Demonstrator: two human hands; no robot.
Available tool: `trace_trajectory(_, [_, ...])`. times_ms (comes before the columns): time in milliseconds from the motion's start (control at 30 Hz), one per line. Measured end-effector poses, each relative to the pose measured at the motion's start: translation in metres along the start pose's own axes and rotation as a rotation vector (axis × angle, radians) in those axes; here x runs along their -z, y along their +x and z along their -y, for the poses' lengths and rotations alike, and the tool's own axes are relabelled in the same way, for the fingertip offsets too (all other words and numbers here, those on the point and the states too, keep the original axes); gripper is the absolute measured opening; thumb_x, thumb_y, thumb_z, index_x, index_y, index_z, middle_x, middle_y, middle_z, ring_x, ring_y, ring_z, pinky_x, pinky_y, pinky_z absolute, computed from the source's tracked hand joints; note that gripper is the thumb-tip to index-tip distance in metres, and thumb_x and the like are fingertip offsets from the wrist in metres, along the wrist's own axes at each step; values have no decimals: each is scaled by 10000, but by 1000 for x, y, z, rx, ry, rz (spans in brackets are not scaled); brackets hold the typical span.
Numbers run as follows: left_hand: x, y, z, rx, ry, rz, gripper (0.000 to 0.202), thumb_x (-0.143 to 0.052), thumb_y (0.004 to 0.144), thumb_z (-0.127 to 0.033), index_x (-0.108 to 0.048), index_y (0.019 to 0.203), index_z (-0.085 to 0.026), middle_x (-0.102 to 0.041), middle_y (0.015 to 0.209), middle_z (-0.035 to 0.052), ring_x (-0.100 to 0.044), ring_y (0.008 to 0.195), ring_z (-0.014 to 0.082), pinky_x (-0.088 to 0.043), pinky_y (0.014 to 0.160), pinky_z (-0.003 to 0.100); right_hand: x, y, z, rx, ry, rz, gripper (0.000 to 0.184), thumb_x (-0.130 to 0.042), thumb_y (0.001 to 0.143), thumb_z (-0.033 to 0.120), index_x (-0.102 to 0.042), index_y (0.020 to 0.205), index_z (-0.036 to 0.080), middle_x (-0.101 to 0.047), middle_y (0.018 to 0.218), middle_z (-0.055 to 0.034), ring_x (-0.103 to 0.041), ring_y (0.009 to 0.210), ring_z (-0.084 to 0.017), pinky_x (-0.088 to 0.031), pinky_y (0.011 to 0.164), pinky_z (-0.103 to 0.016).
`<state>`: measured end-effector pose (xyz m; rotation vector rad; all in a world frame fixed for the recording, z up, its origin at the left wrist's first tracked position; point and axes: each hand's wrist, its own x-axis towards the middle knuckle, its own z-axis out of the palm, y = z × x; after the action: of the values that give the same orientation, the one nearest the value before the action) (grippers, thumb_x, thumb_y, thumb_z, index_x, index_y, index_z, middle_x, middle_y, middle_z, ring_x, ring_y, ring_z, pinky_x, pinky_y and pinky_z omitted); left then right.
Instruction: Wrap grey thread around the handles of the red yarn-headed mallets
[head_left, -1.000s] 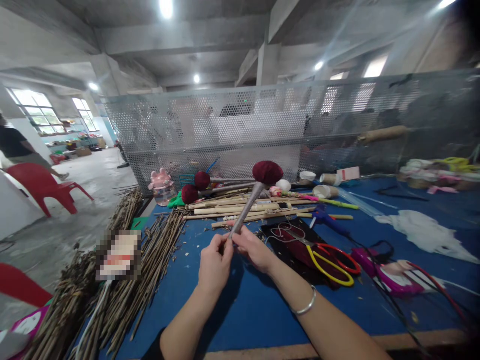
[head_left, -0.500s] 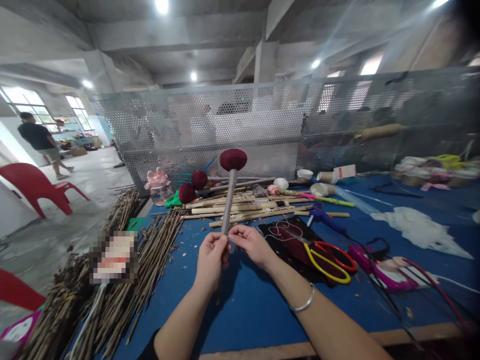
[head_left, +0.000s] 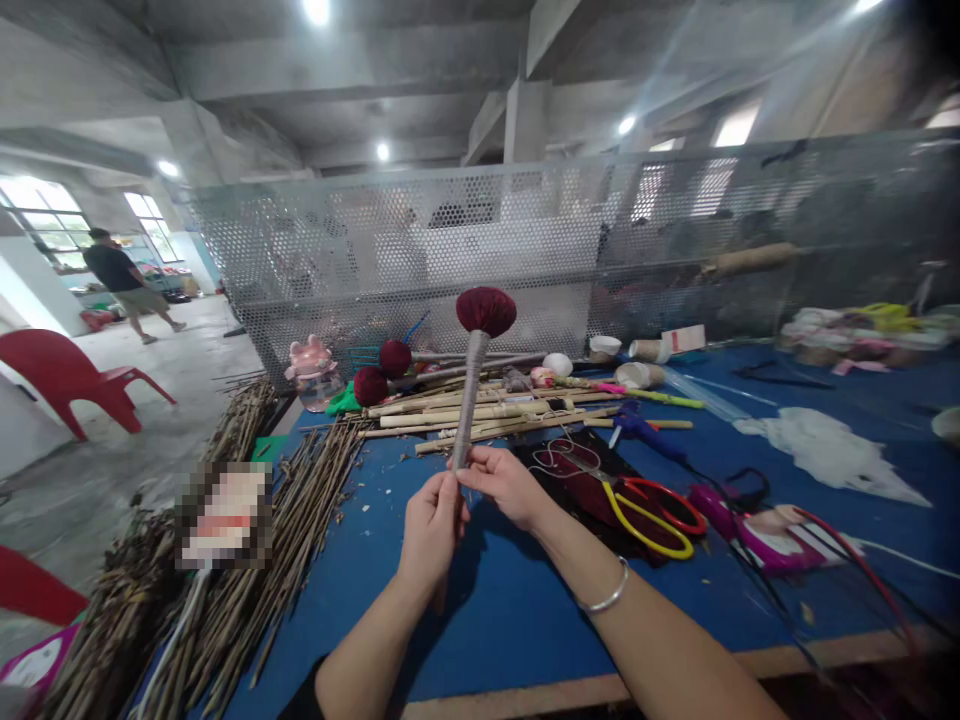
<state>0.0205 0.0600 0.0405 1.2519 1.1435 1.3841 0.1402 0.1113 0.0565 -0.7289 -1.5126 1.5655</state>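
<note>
A mallet-like stick (head_left: 469, 390) wrapped in grey cord stands nearly upright, tilted a little to the right, with a dark red, cloth-covered round head (head_left: 486, 312) on top. My left hand (head_left: 431, 525) is closed around its lower part. Just above, my right hand (head_left: 501, 482) pinches the lower end of the grey wrapping; whether a loose cord end is between those fingers I cannot make out. To the right, scissors (head_left: 651, 515) with yellow and red handles lie on a dark cloth (head_left: 547, 465) with loose grey cord. Two more dark red balls (head_left: 395, 358) rest beyond on the left.
On the blue table (head_left: 525, 620), thin brown twigs (head_left: 300, 540) cover the left side and pale sticks (head_left: 480, 412) lie behind. A blue glue gun (head_left: 649, 432), cables and a white plastic bag (head_left: 832, 455) are at right. A perforated metal screen (head_left: 315, 260) borders the back; a person (head_left: 124, 275) walks far left.
The stick's head has tilted slightly right and toward me, showing more of its gathered underside. My right hand has shifted slightly up along the stick. The far person has moved right.
</note>
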Motion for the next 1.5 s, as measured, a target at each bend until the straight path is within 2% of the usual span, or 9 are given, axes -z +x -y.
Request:
trace_trajectory(100, [-2,0,1,-10,-36,-69,343,-638,700,-418,-494,879,-162,-490,561,-68,-399,369,36,-307,342,142,2,2,-3,20,-91,-86,274,-677,680,333,-633,829,107,-406,487,67,-326,443,-49,-245,447,-200])
trace_trajectory(167, [-3,0,0,21,-76,-75,378,-683,658,-391,-471,875,-166,-515,592,-63,-431,377,42,-325,338,145,3,2,-3,13,-32,-53,278,-666,692,339,-626,847,112,-461,534,50,-370,469,-54,-272,465,-198])
trace_trajectory(333, [-4,-2,-2,52,-247,0,331,-599,729,-435,-453,847,-162,-589,659,-15,-491,388,62,-366,354,171,6,0,-1,-24,187,110,293,-648,716,356,-591,888,125,-551,645,8,-455,502,-65,-317,478,-197])
trace_trajectory(467, [-3,-3,-3,87,-221,131,336,-477,795,-488,-474,805,-153,-586,610,-7,-467,355,61,-345,350,176,8,1,-4,-15,172,56,257,-672,703,321,-564,846,137,-488,543,57,-368,406,-36,-263,421,-180])
trace_trajectory(667, [-2,0,-3,-13,-56,-102,331,-701,640,-360,-515,802,-139,-523,602,-53,-415,403,20,-317,391,141,7,5,-9,3,100,-15,272,-705,666,312,-555,801,130,-525,574,41,-433,476,-50,-298,461,-178])
trace_trajectory(900, [-4,-2,-3,102,-158,78,342,-543,759,-462,-512,846,-133,-599,675,21,-482,402,65,-359,376,182,9,1,-4,-16,165,96,309,-663,698,370,-536,859,139,-523,547,41,-459,443,-74,-292,435,-197])
trace_trajectory(967, [-2,-1,0,67,-86,58,333,-531,772,-450,-527,872,-132,-590,676,18,-484,426,65,-362,389,178,9,1,-3,5,104,67,282,-677,686,352,-537,808,140,-525,567,39,-475,474,-78,-334,473,-209])
trace_trajectory(1133, [2,3,8,-75,75,-128,308,-649,695,-382,-526,861,-154,-544,683,-22,-453,458,43,-375,429,162,10,3,0,16,-41,-43,268,-700,658,324,-561,779,130,-543,645,26,-497,593,-89,-382,596,-232])
trace_trajectory(1500, [-9,-3,-2,95,-211,13,397,-523,762,-490,-406,988,-185,-585,660,-14,-476,378,74,-370,338,177,11,0,-1,5,145,82,312,-648,715,387,-492,848,152,-505,599,47,-463,475,-70,-332,468,-206])
